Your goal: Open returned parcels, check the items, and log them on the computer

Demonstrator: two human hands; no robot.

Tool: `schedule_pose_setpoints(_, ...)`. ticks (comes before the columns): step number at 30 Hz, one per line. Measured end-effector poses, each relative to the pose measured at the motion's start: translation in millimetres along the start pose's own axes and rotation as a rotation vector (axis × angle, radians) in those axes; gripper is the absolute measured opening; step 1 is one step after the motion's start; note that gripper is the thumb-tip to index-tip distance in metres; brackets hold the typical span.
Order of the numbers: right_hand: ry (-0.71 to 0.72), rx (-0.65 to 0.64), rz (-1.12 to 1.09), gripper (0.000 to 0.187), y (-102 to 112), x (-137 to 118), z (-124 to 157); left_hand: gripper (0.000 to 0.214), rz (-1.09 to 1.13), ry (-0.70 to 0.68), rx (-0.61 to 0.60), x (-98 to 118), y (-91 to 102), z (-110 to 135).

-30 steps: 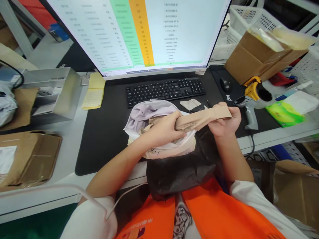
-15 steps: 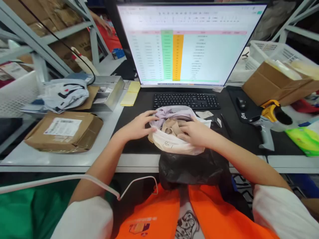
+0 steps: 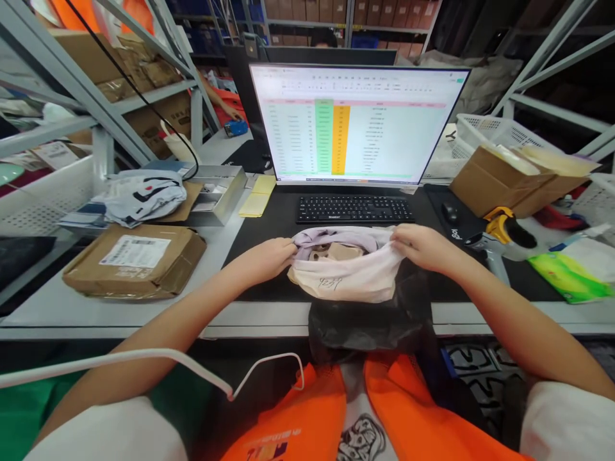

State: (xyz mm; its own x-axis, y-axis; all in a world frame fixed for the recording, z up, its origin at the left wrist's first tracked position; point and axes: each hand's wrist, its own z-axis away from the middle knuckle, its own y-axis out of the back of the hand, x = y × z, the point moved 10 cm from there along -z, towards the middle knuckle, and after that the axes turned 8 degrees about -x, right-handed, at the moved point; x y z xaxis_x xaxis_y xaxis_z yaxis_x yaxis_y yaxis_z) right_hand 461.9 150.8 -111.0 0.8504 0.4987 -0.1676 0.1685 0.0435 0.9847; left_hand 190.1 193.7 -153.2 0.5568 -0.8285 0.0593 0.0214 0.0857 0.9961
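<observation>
We sit at a grey desk [image 3: 144,314] in a stockroom of metal shelving, with a monitor [image 3: 355,125] showing a spreadsheet and a black keyboard [image 3: 353,209] on a dark desk mat [image 3: 269,224]. At the near edge of the mat lies a soft cloth bundle [image 3: 348,278]: pale pink on its near face with a scribbled pen mark, a lilac fold along its far rim and a beige piece tucked in the middle. It rests partly on a crumpled black bag [image 3: 365,323] that hangs over the desk edge towards us. The bundle sits between our hands. Our left hand [image 3: 271,256] is closed on its left end, fingers pinching the lilac fold, and our right hand [image 3: 418,246] grips its right end the same way. Its long axis runs left to right, parallel to the keyboard just beyond it, and its gathered opening faces up and away from us. A cardboard parcel [image 3: 134,259] lies well to the left, a yellow scanner [image 3: 500,230] to the right
</observation>
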Motion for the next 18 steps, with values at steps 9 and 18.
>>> schedule_pose_setpoints(9, 0.024, 0.390, -0.004, 0.025, 62, 8, 4, 0.031, 0.180, -0.045, 0.682, -11, 138.6, 64)
schedule_pose_setpoints(18, 0.121, 0.505, -0.036, 0.021, 114, -36, -3, 0.020, 0.162, -0.102, 0.903, 8, 152.8, 76)
